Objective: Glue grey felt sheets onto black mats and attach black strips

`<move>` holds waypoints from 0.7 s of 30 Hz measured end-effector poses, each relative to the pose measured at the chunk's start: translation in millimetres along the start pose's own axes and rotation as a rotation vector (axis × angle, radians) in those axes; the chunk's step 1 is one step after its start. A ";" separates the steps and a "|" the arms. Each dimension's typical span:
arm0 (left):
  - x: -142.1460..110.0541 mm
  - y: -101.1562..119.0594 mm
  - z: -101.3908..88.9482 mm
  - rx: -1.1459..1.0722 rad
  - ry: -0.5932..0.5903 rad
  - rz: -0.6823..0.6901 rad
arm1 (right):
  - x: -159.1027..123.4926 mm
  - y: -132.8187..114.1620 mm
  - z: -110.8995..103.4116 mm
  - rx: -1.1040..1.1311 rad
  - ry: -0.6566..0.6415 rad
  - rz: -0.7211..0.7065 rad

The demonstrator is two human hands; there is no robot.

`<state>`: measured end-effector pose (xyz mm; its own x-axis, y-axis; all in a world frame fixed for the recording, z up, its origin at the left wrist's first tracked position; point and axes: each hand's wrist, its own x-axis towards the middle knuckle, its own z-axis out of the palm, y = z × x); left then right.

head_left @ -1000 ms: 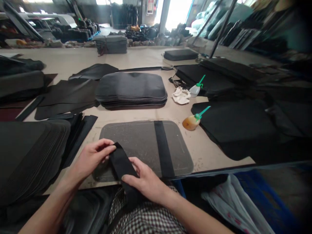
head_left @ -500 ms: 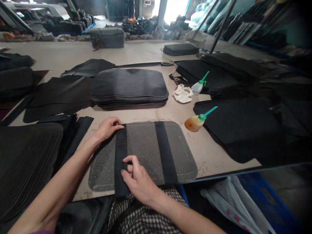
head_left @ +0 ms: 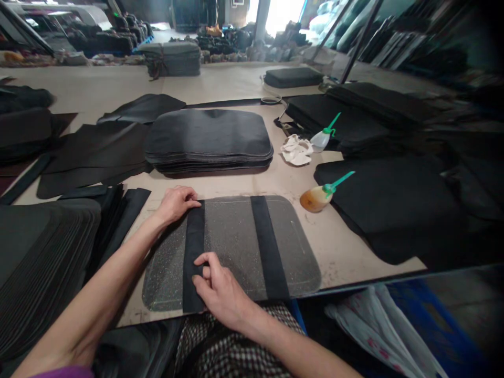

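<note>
The left black strip runs near to far, left hand, grip unclear, at its far end, right hand, loosely parted, nearer.

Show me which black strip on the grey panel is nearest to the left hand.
The left strip, its far end at the left hand; the right strip lies untouched.

Left fingers and right fingers touch one black strip lying across a speckled grey panel.
</note>
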<state>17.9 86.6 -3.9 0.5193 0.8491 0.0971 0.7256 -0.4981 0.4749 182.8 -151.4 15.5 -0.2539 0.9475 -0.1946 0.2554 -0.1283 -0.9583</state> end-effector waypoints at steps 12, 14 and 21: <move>-14.6 2.6 14.6 0.168 0.126 0.127 | -2.7 0.8 -3.5 0.141 -0.044 0.080; -21.8 5.4 16.2 0.200 0.118 0.136 | -4.5 3.1 -2.9 0.170 -0.055 0.094; -53.1 20.2 9.8 0.314 0.075 0.111 | -9.6 10.9 8.9 0.277 -0.122 0.128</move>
<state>9.4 29.7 -8.0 0.5769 0.7912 0.2032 0.7759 -0.6085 0.1666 179.7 -164.5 5.1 -0.3503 0.8785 -0.3248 0.0332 -0.3350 -0.9416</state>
